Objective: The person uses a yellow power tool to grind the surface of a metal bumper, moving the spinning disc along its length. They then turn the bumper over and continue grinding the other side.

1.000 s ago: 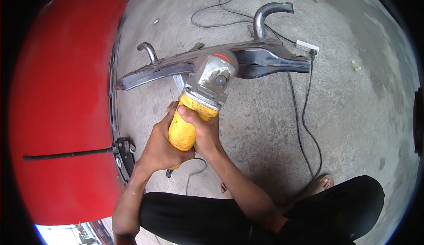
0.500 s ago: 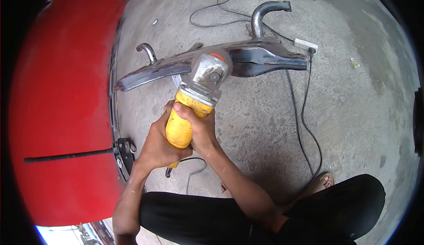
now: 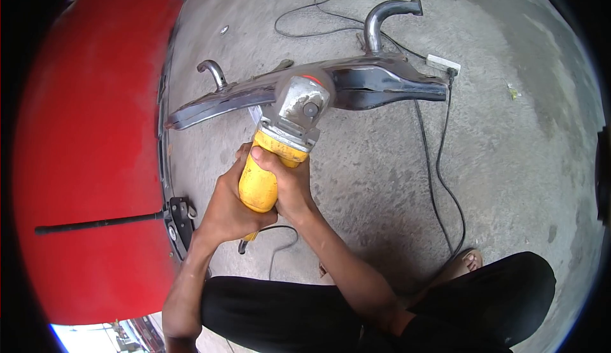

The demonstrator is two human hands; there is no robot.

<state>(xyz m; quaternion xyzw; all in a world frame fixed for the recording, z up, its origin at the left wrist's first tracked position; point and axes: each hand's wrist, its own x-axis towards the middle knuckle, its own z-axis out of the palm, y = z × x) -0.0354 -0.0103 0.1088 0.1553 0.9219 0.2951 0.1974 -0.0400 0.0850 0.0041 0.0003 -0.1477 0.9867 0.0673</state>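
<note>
A yellow angle grinder [image 3: 259, 184] with a grey metal head is gripped from both sides by my hands. My left hand [image 3: 230, 207] wraps round the left side of its body. Around the right side closes my right hand [image 3: 291, 187], its thumb lying over the top. The blurred disc [image 3: 326, 86] at the head overlaps the middle of a dark metal beam [image 3: 382, 86]. Whether disc and beam touch is hidden by the head. Two bent pipes rise from the beam, a small one [image 3: 213, 73] on the left and a larger one [image 3: 375, 28] on the right.
A red vehicle panel [image 3: 95, 156] fills the left side, with a jack [image 3: 180, 222] and its black handle [image 3: 102, 224] beside it. A white power strip [image 3: 442, 64] lies on the concrete floor [image 3: 363, 162]. Black cables [image 3: 439, 162] run toward my sandalled foot [image 3: 472, 259].
The beam, power strip and cables appear very slightly farther right in the view. My hands keep the same grip on the angle grinder.
</note>
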